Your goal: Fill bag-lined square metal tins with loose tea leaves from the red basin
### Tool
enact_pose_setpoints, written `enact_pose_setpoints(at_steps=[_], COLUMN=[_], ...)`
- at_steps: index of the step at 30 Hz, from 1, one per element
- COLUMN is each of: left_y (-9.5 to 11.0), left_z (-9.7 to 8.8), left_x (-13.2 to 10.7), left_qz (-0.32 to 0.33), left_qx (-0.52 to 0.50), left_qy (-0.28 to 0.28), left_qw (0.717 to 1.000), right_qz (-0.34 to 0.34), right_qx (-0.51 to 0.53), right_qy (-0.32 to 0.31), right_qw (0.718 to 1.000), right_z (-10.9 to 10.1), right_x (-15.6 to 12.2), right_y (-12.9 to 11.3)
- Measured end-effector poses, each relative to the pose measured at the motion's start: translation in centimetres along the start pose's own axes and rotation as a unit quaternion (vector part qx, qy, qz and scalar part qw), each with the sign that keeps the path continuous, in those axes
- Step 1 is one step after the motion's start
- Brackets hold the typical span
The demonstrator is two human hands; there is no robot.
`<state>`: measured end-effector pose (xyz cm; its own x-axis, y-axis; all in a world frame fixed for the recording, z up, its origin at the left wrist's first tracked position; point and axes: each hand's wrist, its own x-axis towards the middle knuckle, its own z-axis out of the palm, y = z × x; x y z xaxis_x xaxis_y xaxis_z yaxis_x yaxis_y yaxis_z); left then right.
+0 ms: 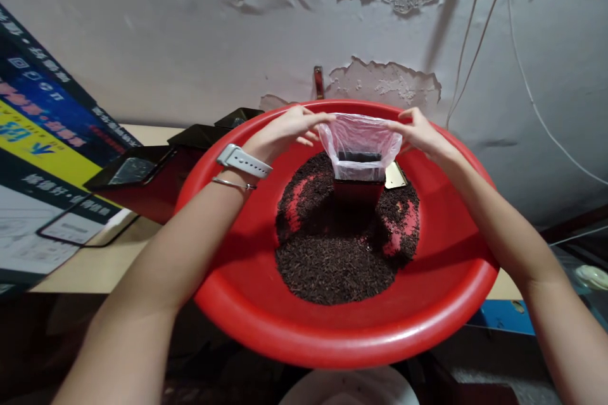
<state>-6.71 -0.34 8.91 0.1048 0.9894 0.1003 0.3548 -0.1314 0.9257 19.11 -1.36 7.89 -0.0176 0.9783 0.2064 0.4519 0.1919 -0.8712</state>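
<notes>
holding the mouth of a thin clear plastic bag (360,169) spread, the hands stand apart over the far half of the red basin (342,345): the left hand (291,130) has its fingertips closed on one edge, the right hand (422,133) grips the opposite edge. a hard pull either way could tear the film, and a loosened finger could let that edge drop inward. the bag rises from a dark box (357,195) standing in the basin, among dark grains (342,269). loose grains probably make poor footing, so an uneven tug on the bag might tilt the box. a gold-coloured plate (395,176) lies on the grains in the basin, just right of the box; it could get buried if grains slide over it. left of the basin, more dark boxes (142,171) sit close to its rim and might be nudged. the basin seems to overhang the near edge of the table (114,259), so leaning on its front could tip it. beyond the basin, the peeling wall (384,85) might shed flakes into the grains.
</notes>
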Motion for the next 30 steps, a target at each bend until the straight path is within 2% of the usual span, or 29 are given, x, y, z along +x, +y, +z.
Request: enact_pose_setpoints(at_steps=[2, 3, 4, 5, 7, 9, 11, 14, 16, 19, 21, 23, 25, 26, 28, 29, 30], left_y=[-0.4, -0.5, -0.5, -0.4, 0.1, 0.7, 1.0, 0.9, 1.1, 2.1, 2.9, 3.3, 3.1, 2.8, 2.2, 2.2, 2.4], left_z=[-0.1, 0.0, 0.1, 0.2, 0.4, 0.3, 0.2, 0.1, 0.0, 0.0, 0.4, 1.3, 2.4, 2.9, 3.5, 3.5, 3.4], left_x=[0.0, -0.1, -0.1, -0.1, -0.2, -0.3, -0.3, -0.3, -0.6, -1.8, -2.8, -3.6, -3.9, -4.0, -4.0, -4.1, -4.4], left_qz=[-0.055, -0.068, -0.062, -0.044, 0.008, 0.048, 0.055, 0.031, 0.046, 0.141, 0.218, 0.283, 0.32, 0.324, 0.306, 0.287, 0.267], left_qx=[0.08, 0.102, 0.105, 0.094, 0.042, -0.013, -0.028, 0.018, 0.058, 0.112, 0.141, 0.188, 0.254, 0.282, 0.304, 0.295, 0.276], left_qy=[-0.108, -0.124, -0.116, -0.086, 0.007, 0.073, 0.079, 0.06, 0.086, 0.175, 0.19, 0.117, -0.006, -0.061, -0.132, -0.157, -0.179], left_qw=[0.989, 0.985, 0.986, 0.991, 0.999, 0.996, 0.995, 0.998, 0.994, 0.968, 0.947, 0.933, 0.913, 0.901, 0.893, 0.898, 0.906], right_qz=[0.074, 0.082, 0.072, 0.048, -0.009, -0.054, -0.069, -0.059, -0.085, -0.163, -0.205, -0.23, -0.245, -0.251, -0.254, -0.248, -0.236], right_qx=[-0.009, -0.005, 0.001, 0.01, 0.03, 0.052, 0.06, 0.046, 0.034, -0.006, -0.037, -0.068, -0.101, -0.112, -0.119, -0.117, -0.117], right_qy=[-0.147, -0.188, -0.19, -0.152, -0.021, 0.072, 0.085, 0.081, 0.113, 0.168, 0.183, 0.156, 0.1, 0.077, 0.023, -0.03, -0.112], right_qw=[0.986, 0.979, 0.979, 0.987, 0.999, 0.995, 0.992, 0.994, 0.989, 0.972, 0.961, 0.958, 0.959, 0.958, 0.96, 0.961, 0.958], right_z=[-0.2, -0.2, -0.2, -0.2, -0.1, 0.1, 0.4, 0.8, 0.7, -0.1, -0.6, -0.7, -0.4, -0.2, 0.4, 0.7, 1.1], right_x=[-0.4, -0.5, -0.6, -0.5, -0.1, 0.4, 0.7, 0.8, 0.6, -0.3, -1.1, -2.2, -3.3, -3.9, -5.1, -5.7, -6.2], right_y=[-0.1, -0.2, -0.2, -0.3, -0.3, -0.2, 0.2, 0.8, 0.7, -0.5, -1.8, -3.0, -4.1, -4.6, -5.5, -6.0, -6.4])
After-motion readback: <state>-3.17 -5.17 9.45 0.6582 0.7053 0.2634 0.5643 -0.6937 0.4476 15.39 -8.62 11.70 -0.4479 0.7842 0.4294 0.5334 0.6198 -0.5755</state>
